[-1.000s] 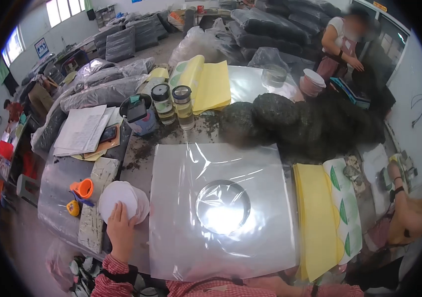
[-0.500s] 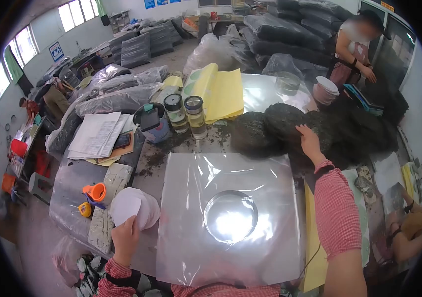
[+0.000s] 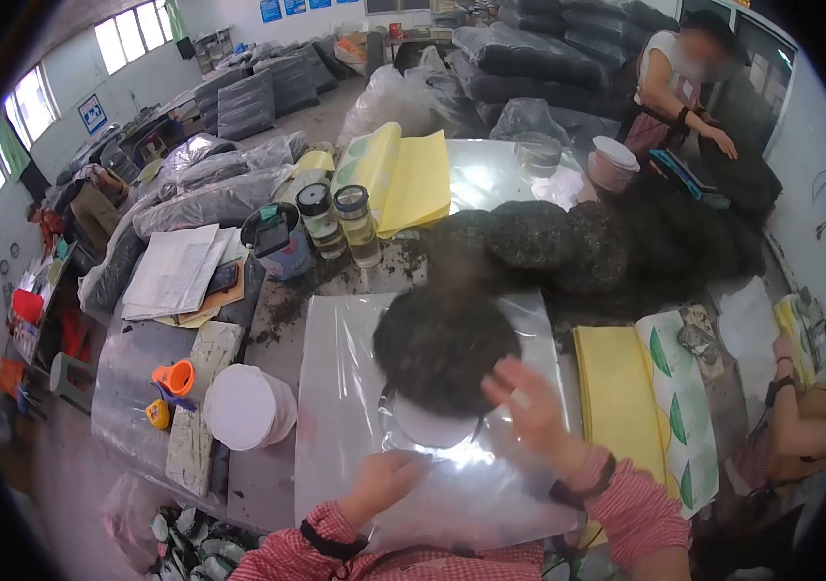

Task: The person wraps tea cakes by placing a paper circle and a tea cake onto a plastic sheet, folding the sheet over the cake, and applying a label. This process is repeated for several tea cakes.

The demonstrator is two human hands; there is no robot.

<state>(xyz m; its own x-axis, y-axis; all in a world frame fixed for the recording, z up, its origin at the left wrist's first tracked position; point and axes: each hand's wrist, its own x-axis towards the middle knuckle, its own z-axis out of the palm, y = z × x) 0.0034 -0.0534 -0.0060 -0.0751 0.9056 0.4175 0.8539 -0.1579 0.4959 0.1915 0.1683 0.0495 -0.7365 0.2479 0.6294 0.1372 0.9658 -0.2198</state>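
A dark, matted round pad (image 3: 447,351) hangs tilted over a clear plastic sheet (image 3: 336,387). My right hand (image 3: 536,414), blurred by motion, has its fingers on the pad's near right edge. Beneath the pad, a white paper disc (image 3: 432,423) lies within the ring on the sheet, its far part covered. My left hand (image 3: 386,486) is just below this disc, fingers together and pointing right, with nothing visible in them. Left of the sheet stands a stack of white paper discs (image 3: 246,407). More dark pads (image 3: 529,235) lie heaped beyond the sheet.
Two glass jars (image 3: 359,228) and a bucket (image 3: 279,242) stand behind the sheet, near yellow paper (image 3: 413,184). An orange cup (image 3: 177,376) is at left. Yellow and green packaging (image 3: 626,416) lies at right. A co-worker (image 3: 674,87) stands at back right; another's arm (image 3: 795,421) shows at right.
My right hand has come from the heap towards me with a dark pad. My left hand has moved right from the paper stack, and a white disc now lies at the ring.
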